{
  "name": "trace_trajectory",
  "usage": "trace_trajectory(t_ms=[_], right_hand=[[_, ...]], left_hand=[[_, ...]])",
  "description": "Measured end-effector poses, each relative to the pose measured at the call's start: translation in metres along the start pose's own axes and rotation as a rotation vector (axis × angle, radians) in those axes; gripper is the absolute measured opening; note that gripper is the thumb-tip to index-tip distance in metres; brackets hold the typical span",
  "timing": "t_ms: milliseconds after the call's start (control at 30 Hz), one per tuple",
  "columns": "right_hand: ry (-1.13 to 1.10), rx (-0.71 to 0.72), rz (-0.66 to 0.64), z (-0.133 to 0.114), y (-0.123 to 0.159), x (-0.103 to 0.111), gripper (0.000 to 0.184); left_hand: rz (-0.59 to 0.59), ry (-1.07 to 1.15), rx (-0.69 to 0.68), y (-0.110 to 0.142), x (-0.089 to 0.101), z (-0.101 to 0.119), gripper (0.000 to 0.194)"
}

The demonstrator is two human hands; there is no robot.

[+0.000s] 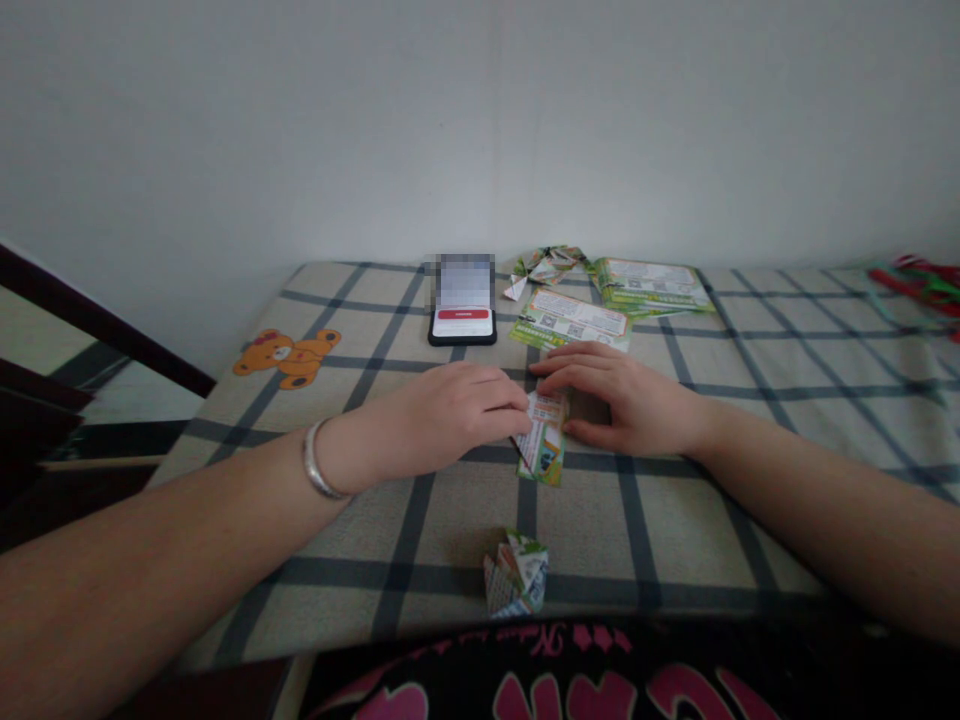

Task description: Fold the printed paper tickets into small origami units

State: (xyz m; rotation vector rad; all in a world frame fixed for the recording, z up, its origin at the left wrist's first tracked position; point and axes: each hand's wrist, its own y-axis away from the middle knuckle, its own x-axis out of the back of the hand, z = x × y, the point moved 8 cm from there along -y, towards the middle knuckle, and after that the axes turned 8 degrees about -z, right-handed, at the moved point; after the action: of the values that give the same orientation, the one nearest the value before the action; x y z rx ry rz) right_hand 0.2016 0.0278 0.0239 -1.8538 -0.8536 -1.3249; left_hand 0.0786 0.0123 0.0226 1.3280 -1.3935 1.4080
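A folded paper leaflet (550, 440), printed in green, white and orange, lies on the checked cloth between my hands. My left hand (469, 410) presses its fingers, held close together, onto the leaflet's left edge; the left thumb is hidden. From the right, my right hand (615, 395) curves its fingers over the upper part, with the thumb at the right edge, pinning the paper to the table. Nearer to me stands a small folded paper piece (516, 575) made from similar printed paper. A flat leaflet (574, 318) lies just beyond my right fingers.
Behind lie a stack of leaflets (652, 285) and some joined folded paper pieces (551, 265). A phone (463, 315) with a lit screen is left of them. A bear picture (287, 357) marks the cloth's left side. Red and green items (922, 285) lie far right. A wall (480, 130) rises behind.
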Motion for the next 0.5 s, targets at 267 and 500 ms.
trace_trajectory(t_ms=[267,500], right_hand=[[-0.041,0.083,-0.075,-0.006,-0.0002,-0.005,0.044],[0.038,0.097,-0.058,-0.0107,-0.001,-0.0037,0.035]], left_hand=[[0.035,-0.022,0.0,-0.0004,0.0043,-0.0032,0.012],[0.005,-0.092,0.05,0.0009,0.0033,-0.0054,0.014]])
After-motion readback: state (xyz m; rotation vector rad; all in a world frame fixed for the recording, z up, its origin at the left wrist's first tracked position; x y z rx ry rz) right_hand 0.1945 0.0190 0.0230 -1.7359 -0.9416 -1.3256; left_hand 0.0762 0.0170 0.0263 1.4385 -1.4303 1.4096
